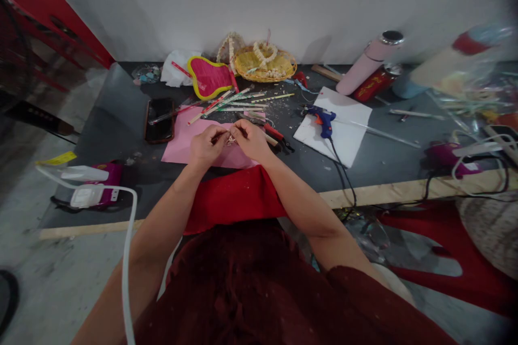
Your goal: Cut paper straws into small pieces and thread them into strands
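Observation:
My left hand (208,145) and my right hand (249,139) meet over a pink sheet (182,143), fingertips pinched close together. Between and just below them shows a small cluster of pale bits (230,140); what exactly the fingers grip is too small to name. Right beside my right hand lie red-handled pliers (275,133). Beyond both hands are several patterned paper straws (226,102), with pale crumbs scattered around. A red cloth (234,199) hangs at the table's front edge below my wrists.
A phone (159,121) lies left of the pink sheet. At the back are a pink heart-like piece with yellow trim (210,78) and a wicker basket (246,71). Rightward, a blue glue gun (325,121) rests on white board (354,113), near a pink flask (368,64) and red can (376,82).

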`<state>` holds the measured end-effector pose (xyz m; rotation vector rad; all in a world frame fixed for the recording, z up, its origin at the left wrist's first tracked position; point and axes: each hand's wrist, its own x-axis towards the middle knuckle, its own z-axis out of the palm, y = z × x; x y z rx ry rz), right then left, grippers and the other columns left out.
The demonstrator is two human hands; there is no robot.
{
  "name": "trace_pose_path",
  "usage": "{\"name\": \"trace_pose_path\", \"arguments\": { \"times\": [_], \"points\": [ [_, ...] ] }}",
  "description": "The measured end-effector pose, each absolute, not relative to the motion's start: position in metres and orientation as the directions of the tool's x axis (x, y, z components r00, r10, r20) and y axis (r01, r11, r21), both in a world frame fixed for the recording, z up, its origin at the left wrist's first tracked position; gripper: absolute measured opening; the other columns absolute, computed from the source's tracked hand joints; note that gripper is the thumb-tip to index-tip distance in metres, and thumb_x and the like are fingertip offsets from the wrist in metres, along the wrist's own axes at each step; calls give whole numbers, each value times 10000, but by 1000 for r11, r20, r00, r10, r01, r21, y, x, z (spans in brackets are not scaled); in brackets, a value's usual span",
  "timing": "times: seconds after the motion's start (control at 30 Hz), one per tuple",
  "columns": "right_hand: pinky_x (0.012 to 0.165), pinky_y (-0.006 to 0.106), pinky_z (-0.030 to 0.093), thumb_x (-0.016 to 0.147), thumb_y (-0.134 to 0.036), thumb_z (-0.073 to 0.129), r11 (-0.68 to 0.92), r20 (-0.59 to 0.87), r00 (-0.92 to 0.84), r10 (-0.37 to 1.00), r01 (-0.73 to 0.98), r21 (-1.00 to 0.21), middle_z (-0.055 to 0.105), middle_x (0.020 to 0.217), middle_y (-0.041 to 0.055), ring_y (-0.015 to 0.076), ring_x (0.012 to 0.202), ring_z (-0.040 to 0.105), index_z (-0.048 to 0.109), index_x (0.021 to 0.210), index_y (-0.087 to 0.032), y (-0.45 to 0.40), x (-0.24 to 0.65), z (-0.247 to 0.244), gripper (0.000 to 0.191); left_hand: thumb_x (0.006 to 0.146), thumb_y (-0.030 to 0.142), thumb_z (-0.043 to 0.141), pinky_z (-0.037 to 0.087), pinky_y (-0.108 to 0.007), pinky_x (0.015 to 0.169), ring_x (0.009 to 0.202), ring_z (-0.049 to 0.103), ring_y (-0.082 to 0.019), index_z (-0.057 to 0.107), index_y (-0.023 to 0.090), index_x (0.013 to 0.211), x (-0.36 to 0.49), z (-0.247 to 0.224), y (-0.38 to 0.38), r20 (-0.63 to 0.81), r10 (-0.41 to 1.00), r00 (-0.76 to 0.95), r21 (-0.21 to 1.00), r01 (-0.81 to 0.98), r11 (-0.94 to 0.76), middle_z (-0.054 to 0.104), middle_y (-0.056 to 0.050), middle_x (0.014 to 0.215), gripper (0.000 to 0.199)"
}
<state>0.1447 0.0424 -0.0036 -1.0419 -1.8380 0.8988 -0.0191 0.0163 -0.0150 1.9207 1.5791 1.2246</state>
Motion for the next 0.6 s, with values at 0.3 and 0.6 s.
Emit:
{"name": "trace_pose_path", "arguments": {
  "times": [0.3, 0.6],
  "points": [
    [579, 234, 422, 841, -421, 611, 178, 194, -436, 879, -78, -981, 551, 720, -38, 74, 592, 482, 555, 891, -195, 43, 144, -4, 238, 833, 317, 657, 490, -226, 591, 643, 639, -119, 670, 197, 789, -15, -4, 14, 418, 907, -57, 825, 441, -352, 708, -5, 707, 128],
    [567, 232, 421, 858, -456, 592, 244, 236, -394, 888, -32, -969, 553, 705, -33, 79, 591, 478, 566, 873, -195, 43, 143, -5, 262, 813, 333, 682, 535, -234, 596, 612, 650, -112, 656, 176, 779, -15, -3, 15, 328, 944, -41, 921, 235, -310, 702, -8, 687, 163]
  ]
}}
